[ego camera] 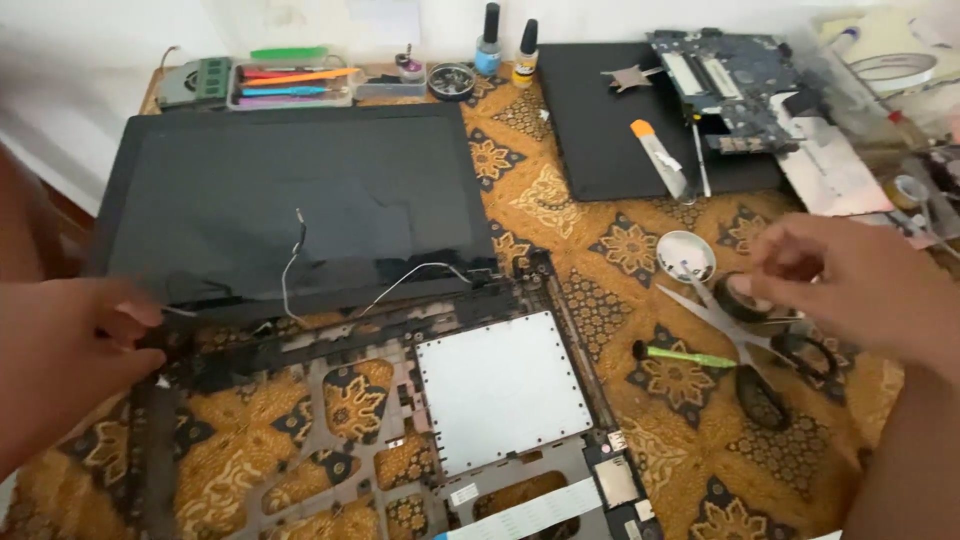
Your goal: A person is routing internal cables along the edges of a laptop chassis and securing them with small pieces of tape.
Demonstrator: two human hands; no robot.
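I am pinching the laptop frame (330, 400) at its near-left corner with my left hand (60, 360), while my right hand (850, 285) is closing, fingers curled, on the tape roll (745, 297) beside the scissors (750, 345). The loose wires (400, 280) beyond my left hand could snag if the frame shifts.

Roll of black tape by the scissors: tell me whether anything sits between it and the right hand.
Nothing visible does. The right hand is already at the roll of black tape, its fingers reaching over it. The scissors lie just below, beside the green screwdriver.
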